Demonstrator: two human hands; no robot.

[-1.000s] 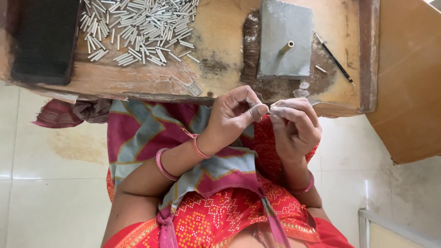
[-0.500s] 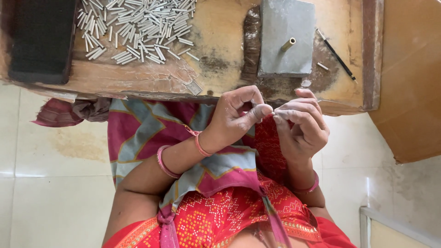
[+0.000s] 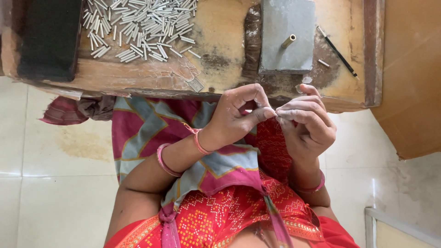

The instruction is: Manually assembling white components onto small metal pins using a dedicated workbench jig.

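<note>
Left hand and right hand meet fingertip to fingertip, fingers pinched narrow on something too small to tell, best kept steady above the desk.

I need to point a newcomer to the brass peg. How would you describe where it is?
Start at the wooden workbench above the hands. Right of the heap of small silver tubes lies a grey slab. The brass peg stands up from its middle: the only yellow, upright piece, unlike the loose silver ones.
</note>
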